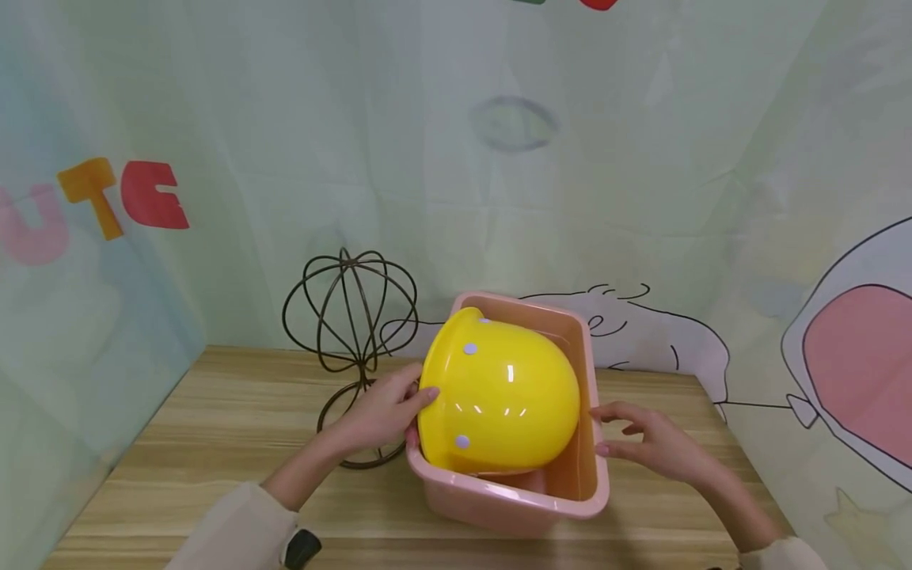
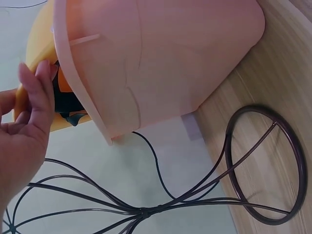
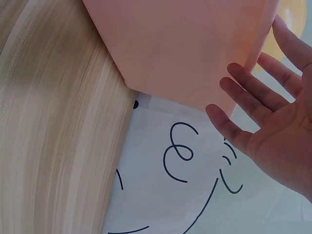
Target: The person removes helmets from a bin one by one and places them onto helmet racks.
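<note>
From above and behind the bare left hand (image 1: pixel 378 408) and bare right hand (image 1: pixel 651 443), the head view looks forward and down, farthest back. The left wrist view, close and rolled sideways, faces past its hand toward the pink plastic open-topped bin (image 2: pixel 161 63) and dark globe-topped wire stand (image 2: pixel 144 213), both shared with the head view. The right wrist view, likewise close and rolled, takes in the bin's opposite outer wall beyond its hand.

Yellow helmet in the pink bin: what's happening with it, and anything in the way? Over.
Left hand gripping helmet. Right hand at right side of pink bin. Helmet tipped sideways, partly inside bin. Wire stand left of bin, seemingly not blocking.
</note>
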The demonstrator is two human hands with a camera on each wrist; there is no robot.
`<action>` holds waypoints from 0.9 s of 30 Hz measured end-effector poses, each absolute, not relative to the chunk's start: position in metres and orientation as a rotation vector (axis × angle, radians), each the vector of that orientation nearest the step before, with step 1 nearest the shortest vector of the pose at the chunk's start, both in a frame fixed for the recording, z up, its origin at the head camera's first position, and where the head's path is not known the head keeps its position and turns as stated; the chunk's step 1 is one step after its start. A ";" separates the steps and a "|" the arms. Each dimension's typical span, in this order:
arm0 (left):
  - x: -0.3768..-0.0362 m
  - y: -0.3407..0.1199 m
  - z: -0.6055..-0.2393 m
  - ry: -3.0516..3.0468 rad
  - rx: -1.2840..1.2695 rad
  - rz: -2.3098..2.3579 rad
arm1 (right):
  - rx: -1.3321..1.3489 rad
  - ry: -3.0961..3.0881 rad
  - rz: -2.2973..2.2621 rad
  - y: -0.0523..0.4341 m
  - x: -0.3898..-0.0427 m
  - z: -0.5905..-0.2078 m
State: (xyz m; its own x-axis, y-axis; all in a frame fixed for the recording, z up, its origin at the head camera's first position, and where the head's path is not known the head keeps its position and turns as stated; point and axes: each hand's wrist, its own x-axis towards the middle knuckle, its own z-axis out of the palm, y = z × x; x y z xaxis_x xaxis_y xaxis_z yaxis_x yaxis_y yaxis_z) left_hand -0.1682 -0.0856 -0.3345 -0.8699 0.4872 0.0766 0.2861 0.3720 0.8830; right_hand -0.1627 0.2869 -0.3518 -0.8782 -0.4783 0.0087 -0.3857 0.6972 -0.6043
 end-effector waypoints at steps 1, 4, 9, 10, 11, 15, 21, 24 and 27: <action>-0.168 -0.086 -0.335 2.439 0.694 1.503 | -0.705 2.754 -0.932 0.287 -0.163 -0.352; -0.168 -0.085 -0.336 2.462 0.701 1.499 | -0.707 2.758 -0.931 0.287 -0.163 -0.352; -0.168 -0.085 -0.336 2.471 0.713 1.517 | -0.714 2.767 -0.925 0.287 -0.164 -0.352; -0.168 -0.085 -0.336 2.470 0.714 1.522 | -0.717 2.767 -0.924 0.287 -0.164 -0.352; -0.168 -0.085 -0.335 2.470 0.715 1.524 | -0.715 2.765 -0.925 0.287 -0.164 -0.352; -0.167 -0.084 -0.335 2.486 0.711 1.532 | -0.713 2.761 -0.923 0.287 -0.163 -0.351; -0.166 -0.082 -0.335 2.501 0.688 1.550 | -0.705 2.761 -0.918 0.287 -0.163 -0.351; -0.166 -0.083 -0.334 2.519 0.672 1.557 | -0.698 2.755 -0.926 0.286 -0.163 -0.351; -0.165 -0.084 -0.332 2.545 0.678 1.566 | -0.696 2.754 -0.929 0.286 -0.163 -0.351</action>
